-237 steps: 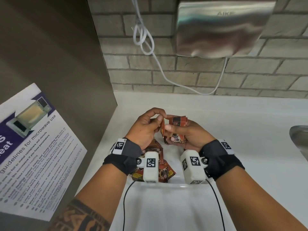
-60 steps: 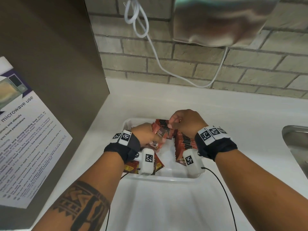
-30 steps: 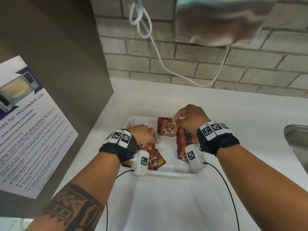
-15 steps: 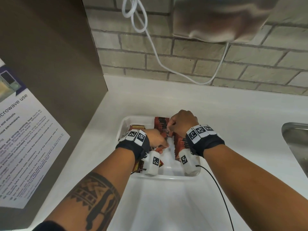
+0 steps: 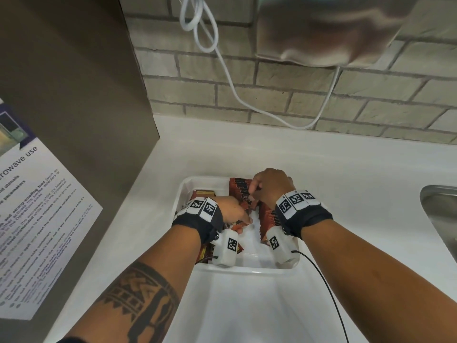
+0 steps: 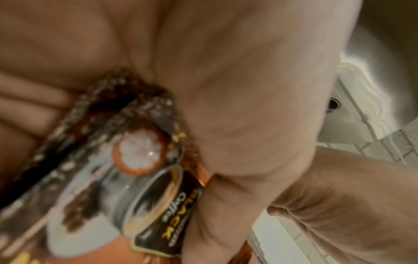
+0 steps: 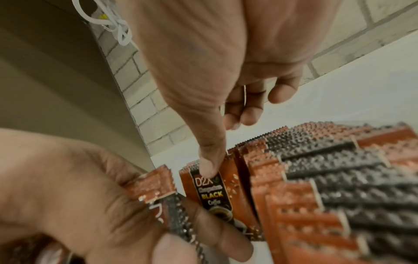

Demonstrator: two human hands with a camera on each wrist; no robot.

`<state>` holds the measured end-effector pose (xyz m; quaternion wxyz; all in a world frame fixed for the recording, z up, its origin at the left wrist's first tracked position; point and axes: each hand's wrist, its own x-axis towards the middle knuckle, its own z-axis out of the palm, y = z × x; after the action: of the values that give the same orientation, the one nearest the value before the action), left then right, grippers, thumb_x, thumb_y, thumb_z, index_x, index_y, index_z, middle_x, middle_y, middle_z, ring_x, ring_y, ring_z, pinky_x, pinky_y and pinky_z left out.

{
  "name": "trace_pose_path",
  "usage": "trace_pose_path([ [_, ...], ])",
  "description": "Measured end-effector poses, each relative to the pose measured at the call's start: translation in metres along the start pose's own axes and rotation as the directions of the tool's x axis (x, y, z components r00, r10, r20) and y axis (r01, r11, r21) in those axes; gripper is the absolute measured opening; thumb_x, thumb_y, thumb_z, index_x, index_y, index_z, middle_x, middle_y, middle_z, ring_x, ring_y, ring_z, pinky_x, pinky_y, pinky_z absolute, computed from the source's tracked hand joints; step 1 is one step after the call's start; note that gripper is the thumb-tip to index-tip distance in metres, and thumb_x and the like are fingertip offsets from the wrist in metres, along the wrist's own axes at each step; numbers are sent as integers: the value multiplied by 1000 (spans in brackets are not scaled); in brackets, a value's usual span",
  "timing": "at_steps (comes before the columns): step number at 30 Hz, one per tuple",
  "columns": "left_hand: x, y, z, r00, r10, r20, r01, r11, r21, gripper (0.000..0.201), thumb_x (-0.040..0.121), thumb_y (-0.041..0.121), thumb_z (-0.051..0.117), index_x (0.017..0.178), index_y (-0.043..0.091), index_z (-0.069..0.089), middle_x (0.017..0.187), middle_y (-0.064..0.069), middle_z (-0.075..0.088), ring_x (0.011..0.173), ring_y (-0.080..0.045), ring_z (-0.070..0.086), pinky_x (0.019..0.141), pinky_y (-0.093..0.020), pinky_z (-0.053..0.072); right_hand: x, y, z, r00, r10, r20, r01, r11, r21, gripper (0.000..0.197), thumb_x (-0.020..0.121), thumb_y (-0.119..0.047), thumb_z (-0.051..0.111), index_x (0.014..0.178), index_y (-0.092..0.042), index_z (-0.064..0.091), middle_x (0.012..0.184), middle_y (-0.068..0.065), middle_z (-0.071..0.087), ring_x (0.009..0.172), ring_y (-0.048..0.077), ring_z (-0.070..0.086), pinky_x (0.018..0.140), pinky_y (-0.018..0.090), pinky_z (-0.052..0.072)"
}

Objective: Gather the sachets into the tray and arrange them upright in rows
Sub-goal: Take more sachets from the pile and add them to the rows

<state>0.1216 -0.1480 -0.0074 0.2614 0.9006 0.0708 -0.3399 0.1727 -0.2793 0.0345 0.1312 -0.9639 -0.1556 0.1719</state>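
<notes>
Left hand (image 5: 232, 211) gripping loose orange-and-black foil coffee sachets (image 7: 158, 189), right hand (image 5: 269, 186) pinching the upright row (image 7: 328, 178) steady in the white plastic tray (image 5: 247, 269), probably to stop toppling.

This looks like a shared pantry or break-room kitchenette in a workplace or institution rather than a home. A printed notice (image 5: 37, 206) headed with guidelines for microwave use is stuck to a brown cabinet side panel (image 5: 74, 95) at nine o'clock. A steel hand dryer (image 5: 326, 30) hangs on a painted brick wall (image 5: 247, 95) at one o'clock, its white cord (image 5: 222, 60) looping down at twelve o'clock. A white countertop (image 5: 346, 174) fills the middle, with the edge of a steel sink (image 5: 442, 219) at three o'clock. Single-serve black coffee sachets (image 7: 316, 187) fill a white tray (image 5: 247, 268) at the centre.
</notes>
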Motion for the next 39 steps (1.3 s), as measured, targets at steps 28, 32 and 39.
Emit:
trace_pose_path([
  [28,-54,-22,-10,917,268,-295,-397,547,-737,36,83,15,81,116,8,69,97,-8,74,87,-20,72,78,-38,61,-51,5,-36,980,-151,-132,196,858,474,4,88,-22,74,92,-22,75,90,-2,75,87,12,67,76,19,48],
  [32,-56,-21,-9,926,208,-315,-371,654,-659,30,81,16,84,107,11,71,91,-7,74,79,-20,71,71,-37,62,-53,0,-40,970,-148,-194,220,877,428,5,90,-22,72,87,-25,74,84,-10,71,80,1,61,65,14,41],
  [39,-42,-38,-1,977,13,-211,-59,976,-211,36,81,50,75,82,14,74,86,-7,75,91,-28,70,91,-40,56,-49,5,-32,972,-139,-187,178,960,215,18,89,-13,61,83,-24,74,80,-16,65,79,3,58,60,10,38],
])
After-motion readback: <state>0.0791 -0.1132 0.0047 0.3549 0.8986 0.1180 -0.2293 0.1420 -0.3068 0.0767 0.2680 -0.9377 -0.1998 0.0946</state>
